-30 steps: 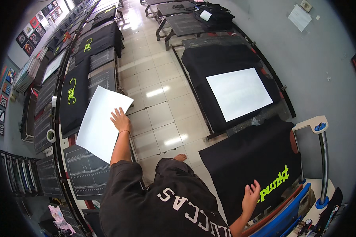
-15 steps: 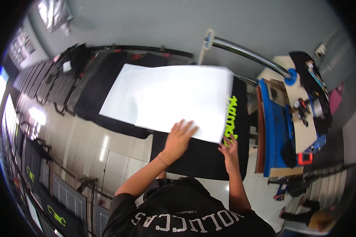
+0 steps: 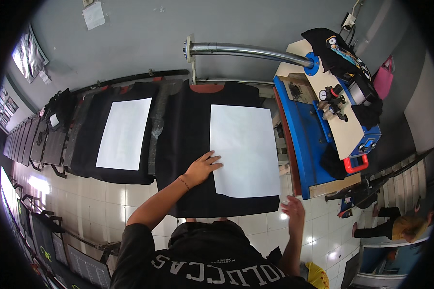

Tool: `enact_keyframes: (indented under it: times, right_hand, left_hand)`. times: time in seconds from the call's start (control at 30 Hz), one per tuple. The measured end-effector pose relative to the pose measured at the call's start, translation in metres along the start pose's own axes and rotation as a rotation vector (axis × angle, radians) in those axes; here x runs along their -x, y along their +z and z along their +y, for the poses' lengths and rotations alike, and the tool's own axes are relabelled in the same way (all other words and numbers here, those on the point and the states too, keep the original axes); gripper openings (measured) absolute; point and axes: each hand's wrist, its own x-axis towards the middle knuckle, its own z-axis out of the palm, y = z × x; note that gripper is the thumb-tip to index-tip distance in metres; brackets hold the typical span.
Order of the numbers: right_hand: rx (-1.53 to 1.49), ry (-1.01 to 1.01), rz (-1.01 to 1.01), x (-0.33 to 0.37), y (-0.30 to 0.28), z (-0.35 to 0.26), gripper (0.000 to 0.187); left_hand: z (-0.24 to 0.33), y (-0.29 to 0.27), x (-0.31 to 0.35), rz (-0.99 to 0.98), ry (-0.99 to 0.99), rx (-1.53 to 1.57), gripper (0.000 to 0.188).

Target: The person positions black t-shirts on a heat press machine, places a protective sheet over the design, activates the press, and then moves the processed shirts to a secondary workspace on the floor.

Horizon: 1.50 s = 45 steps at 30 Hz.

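A black T-shirt (image 3: 181, 125) lies flat on a board in front of me. On it rests a white paper sheet (image 3: 245, 149), set toward the shirt's right part. My left hand (image 3: 203, 169) is spread flat on the shirt, its fingertips at the sheet's left edge. Off the shirt's lower right corner, my right hand (image 3: 294, 209) is raised over the floor, empty, with loosely bent fingers apart. Another black T-shirt (image 3: 89, 144) lies to the left and carries a second white sheet (image 3: 124, 135).
At the right stands a blue and cream machine (image 3: 306, 149) with a red handle (image 3: 356, 164); its chrome bar (image 3: 246, 49) reaches along the wall. Grey boards (image 3: 26, 139) continue leftward. Racks (image 3: 89, 262) stand at lower left. Another person (image 3: 405, 226) is at lower right.
The right-hand sheet has come down flat on the shirt, and the neon green lettering is out of sight. My right hand has left the sheet and drawn away. The view has turned right.
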Motion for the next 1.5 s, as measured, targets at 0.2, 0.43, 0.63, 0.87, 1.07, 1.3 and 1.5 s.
enact_keyframes:
  times: [0.2,0.43,0.63,0.87,1.07,1.3,1.5]
  right_hand:
    - [0.378,-0.542,0.700,-0.041,-0.109,-0.071,0.024]
    - [1.111,-0.560,0.592,-0.087,-0.154,-0.135,0.039]
    - [1.370,-0.603,0.403,-0.139,-0.158,-0.135,0.044]
    - [1.404,-0.545,0.455,-0.142,-0.154,-0.133,0.048]
    - [1.362,-0.509,0.422,-0.138,-0.145,-0.144,0.046]
    - [0.818,-0.670,0.511,-0.157,-0.183,-0.116,0.040]
    - [0.503,-0.707,0.548,-0.194,-0.233,-0.114,0.061]
  left_hand:
    - [-0.006,0.001,0.002,0.043,-0.095,-0.051,0.053]
    - [-0.008,-0.009,0.010,0.006,-0.129,-0.107,0.052]
    - [-0.006,-0.009,0.012,0.010,-0.104,-0.085,0.062]
    - [0.037,-0.022,-0.018,0.040,-0.233,0.021,0.068]
    - [0.158,-0.024,-0.136,0.177,0.043,0.498,0.068]
    - [0.283,-0.004,-0.257,0.166,0.227,0.704,0.064]
    - [0.321,0.004,-0.290,0.183,0.159,0.646,0.072]
